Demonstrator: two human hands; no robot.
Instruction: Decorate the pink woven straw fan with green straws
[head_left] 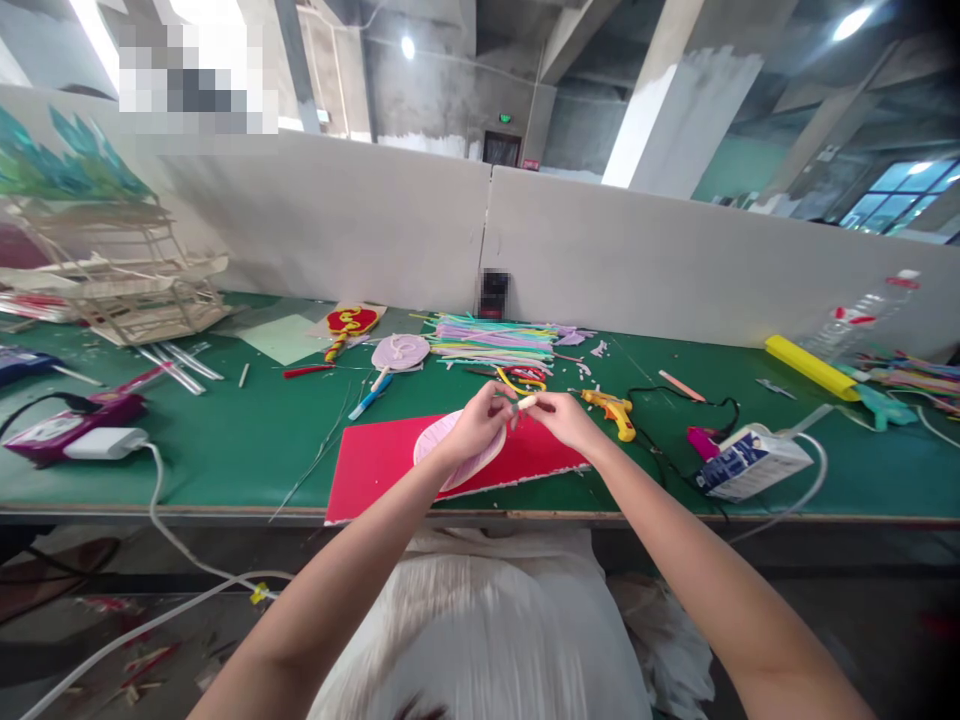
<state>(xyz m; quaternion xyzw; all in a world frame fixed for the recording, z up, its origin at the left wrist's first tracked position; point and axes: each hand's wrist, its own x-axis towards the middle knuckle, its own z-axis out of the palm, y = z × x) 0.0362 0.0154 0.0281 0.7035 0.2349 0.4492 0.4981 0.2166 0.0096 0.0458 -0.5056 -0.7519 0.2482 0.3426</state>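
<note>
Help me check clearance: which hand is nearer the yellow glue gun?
Right. The right hand is just left of the yellow glue gun; the left hand is farther left.

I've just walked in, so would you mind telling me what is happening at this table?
A person's right hand pinches a small pale piece, with the left hand close beside it. Below the left hand, a round lilac piece shows against a red board. A yellow glue gun lies to the right, and colored strips lie behind.
</note>
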